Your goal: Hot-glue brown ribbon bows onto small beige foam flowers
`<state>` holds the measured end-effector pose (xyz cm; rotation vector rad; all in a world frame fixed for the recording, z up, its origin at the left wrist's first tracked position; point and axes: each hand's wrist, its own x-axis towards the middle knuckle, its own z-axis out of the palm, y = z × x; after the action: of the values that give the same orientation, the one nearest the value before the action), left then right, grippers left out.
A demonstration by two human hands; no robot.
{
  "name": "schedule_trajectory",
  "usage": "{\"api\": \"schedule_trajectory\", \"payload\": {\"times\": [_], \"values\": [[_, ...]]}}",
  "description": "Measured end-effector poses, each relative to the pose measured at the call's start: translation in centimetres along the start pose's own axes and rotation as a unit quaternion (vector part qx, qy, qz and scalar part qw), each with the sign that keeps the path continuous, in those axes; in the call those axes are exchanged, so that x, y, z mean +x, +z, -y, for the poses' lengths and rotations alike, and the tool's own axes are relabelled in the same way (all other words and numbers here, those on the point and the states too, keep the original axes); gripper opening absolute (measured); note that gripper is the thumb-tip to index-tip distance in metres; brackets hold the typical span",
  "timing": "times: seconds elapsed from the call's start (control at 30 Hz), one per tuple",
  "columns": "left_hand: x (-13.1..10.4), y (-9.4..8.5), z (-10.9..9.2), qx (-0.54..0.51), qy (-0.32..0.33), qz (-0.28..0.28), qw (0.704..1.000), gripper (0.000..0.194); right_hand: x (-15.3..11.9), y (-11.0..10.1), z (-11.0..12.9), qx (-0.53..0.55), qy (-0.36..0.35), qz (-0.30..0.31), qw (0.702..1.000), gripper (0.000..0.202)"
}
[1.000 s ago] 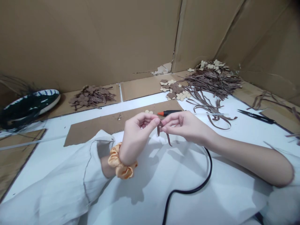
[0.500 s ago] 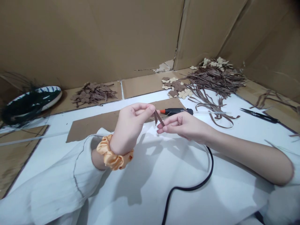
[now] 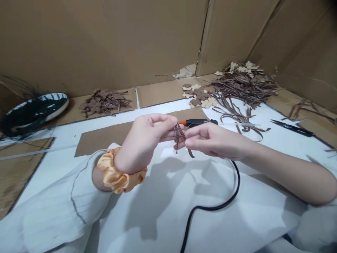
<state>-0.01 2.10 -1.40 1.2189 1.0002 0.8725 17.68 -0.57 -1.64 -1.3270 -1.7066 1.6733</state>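
Observation:
Thumb and fingers of my left hand (image 3: 152, 135) pinch the top of a narrow brown checked ribbon (image 3: 177, 137), folded so that two tails hang down. My right hand (image 3: 210, 138) is closed on the right-hand tail, whose end curls out below the thumb. Both hands are raised over the white tabletop, nearly touching each other. Just behind the fingers lies a black glue gun (image 3: 201, 122) with an orange tip, partly hidden by my hands. A clear stick (image 3: 237, 124) extends from its rear end.
A black cable (image 3: 207, 208) curves toward me. Brown flower pieces (image 3: 101, 101) lie at back left, beige and brown ones (image 3: 201, 96) at back right beside piled brown strips (image 3: 244, 86). Black tweezers (image 3: 292, 127) lie right. A plate (image 3: 61, 95) with dark strands stands left. Cardboard walls (image 3: 105, 45) enclose the back.
The ribbon's tails now hang lower and show more of their length, one end curling below my right thumb. Both hands have shifted slightly to the right.

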Motion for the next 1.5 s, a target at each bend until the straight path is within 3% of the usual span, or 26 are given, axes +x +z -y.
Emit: {"api": "schedule_trajectory", "payload": {"times": [0.33, 0.57, 0.9, 1.5], "values": [[0.2, 0.1, 0.2, 0.001, -0.015, -0.015, 1.0, 0.012, 0.8, 0.3, -1.5, 0.035, 0.002, 0.045, 0.998, 0.04], [0.4, 0.1, 0.5, -0.008, -0.001, -0.036, 0.999, 0.01, 0.3, 1.1, -0.9, 0.044, 0.012, 0.033, 0.998, 0.037], [0.3, -0.1, 0.5, -0.026, 0.013, -0.024, 0.999, 0.015, 0.4, 1.5, -1.3, 0.086, 0.032, 0.016, 0.996, 0.025], [0.4, -0.2, 0.4, -0.007, 0.052, -0.063, 0.997, 0.012, 0.4, 1.6, -1.9, 0.06, 0.035, 0.01, 0.998, 0.03]]}}
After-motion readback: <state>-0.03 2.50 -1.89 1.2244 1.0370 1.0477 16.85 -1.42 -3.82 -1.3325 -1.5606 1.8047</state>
